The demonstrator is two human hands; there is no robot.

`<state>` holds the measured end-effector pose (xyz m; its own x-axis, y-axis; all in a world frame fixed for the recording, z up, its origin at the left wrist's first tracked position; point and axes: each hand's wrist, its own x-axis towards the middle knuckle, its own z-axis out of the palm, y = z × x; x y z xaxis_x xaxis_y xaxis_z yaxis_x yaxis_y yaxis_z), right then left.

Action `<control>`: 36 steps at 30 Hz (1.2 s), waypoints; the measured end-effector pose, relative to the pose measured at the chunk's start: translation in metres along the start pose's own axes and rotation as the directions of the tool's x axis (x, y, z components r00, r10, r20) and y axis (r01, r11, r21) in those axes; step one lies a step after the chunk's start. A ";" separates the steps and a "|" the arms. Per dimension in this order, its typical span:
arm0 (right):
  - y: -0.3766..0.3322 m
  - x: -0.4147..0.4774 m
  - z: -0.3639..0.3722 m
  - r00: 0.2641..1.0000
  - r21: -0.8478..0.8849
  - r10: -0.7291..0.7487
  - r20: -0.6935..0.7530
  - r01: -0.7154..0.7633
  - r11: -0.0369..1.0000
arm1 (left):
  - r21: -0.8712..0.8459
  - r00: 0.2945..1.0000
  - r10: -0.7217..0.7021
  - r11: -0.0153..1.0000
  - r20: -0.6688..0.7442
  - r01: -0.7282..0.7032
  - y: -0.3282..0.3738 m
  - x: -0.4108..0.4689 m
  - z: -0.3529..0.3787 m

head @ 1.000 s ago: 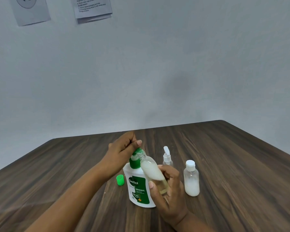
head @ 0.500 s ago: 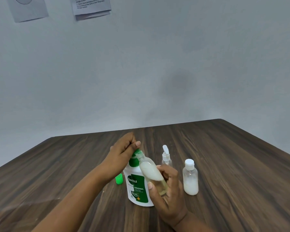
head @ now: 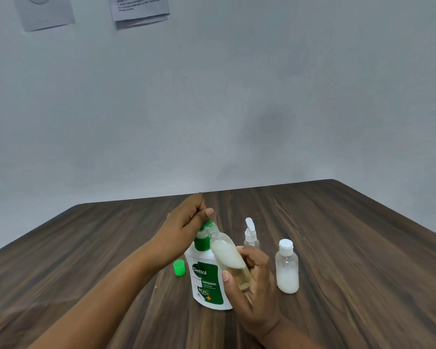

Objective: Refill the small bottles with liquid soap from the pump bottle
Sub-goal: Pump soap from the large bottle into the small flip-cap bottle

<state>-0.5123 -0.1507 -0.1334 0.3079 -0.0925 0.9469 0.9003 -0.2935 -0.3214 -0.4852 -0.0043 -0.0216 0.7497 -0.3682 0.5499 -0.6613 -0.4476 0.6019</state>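
Two hands share this step in the head view. My left hand [head: 184,222] is curled over the green pump head [head: 204,226] of the pump bottle [head: 207,280], which stands on the desk [head: 350,248]. My right hand [head: 249,285] grips the open small bottle [head: 228,255] with fingers wrapped round its lower half. The bottle is tilted so its threaded neck sits right against the pump head.

White soap lies inside along its upper part, so I judge it part filled with room left. I cannot see whether soap is flowing now.

To do this well, I should have the neck touching the outlet before each press. I should push down slowly and fully, then let the strand run in before releasing. Thick soap lags and could smear the threads. The tilt should be modest, or the soap inside may creep toward the mouth.

The green cap [head: 179,268] lies on the desk just left of the pump bottle, near enough to fetch. A spray bottle [head: 250,235] and a white-capped bottle [head: 287,268] stand to the right, apart from my hands.
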 end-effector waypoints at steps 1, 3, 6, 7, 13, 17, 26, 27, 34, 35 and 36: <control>0.000 -0.001 -0.001 1.000 -0.003 0.005 0.008 -0.005 1.000 | -0.017 1.000 -0.009 1.000 -0.008 0.009 -0.002 -0.003 0.002; 0.000 -0.003 -0.002 1.000 0.003 0.007 0.019 -0.007 1.000 | -0.016 1.000 -0.027 0.999 -0.001 0.027 -0.005 -0.006 0.003; 0.000 -0.002 -0.001 1.000 0.006 0.017 0.014 -0.017 1.000 | 0.011 0.999 -0.034 0.999 0.009 0.034 -0.004 -0.005 0.000; -0.001 -0.001 0.000 1.000 0.005 0.017 0.011 -0.017 1.000 | 0.013 0.999 -0.033 0.999 0.017 0.033 -0.002 -0.003 -0.001; -0.003 0.004 -0.001 1.000 0.009 0.009 0.004 -0.009 1.000 | 0.043 0.995 -0.035 0.999 0.093 0.031 0.005 0.006 -0.010; -0.002 0.002 0.000 1.000 0.006 0.006 0.007 -0.006 1.000 | -0.040 0.997 -0.045 0.998 0.064 0.048 0.001 0.003 -0.004; -0.003 0.003 -0.001 1.000 -0.002 0.028 0.005 -0.028 1.000 | -0.080 0.998 -0.054 0.995 0.028 0.056 0.001 0.000 -0.003; -0.003 0.003 -0.001 1.000 -0.001 0.021 0.009 -0.021 1.000 | -0.074 0.998 -0.046 0.996 0.038 0.048 0.003 0.000 -0.005; 0.000 0.003 -0.001 1.000 0.002 0.021 0.006 -0.021 1.000 | -0.026 0.998 -0.038 0.999 0.049 0.040 0.004 0.006 -0.005; 0.000 0.002 -0.001 1.000 -0.002 0.018 0.007 -0.018 1.000 | -0.043 0.999 -0.039 0.998 0.033 0.041 0.002 0.004 -0.003; 0.000 0.001 -0.001 1.000 -0.004 0.022 0.007 -0.022 1.000 | -0.058 0.999 -0.041 0.997 0.016 0.042 0.000 0.002 0.000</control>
<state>-0.5119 -0.1520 -0.1322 0.3295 -0.0919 0.9397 0.8922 -0.2954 -0.3418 -0.4838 -0.0044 -0.0206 0.7766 -0.3628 0.5150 -0.6295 -0.4147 0.6571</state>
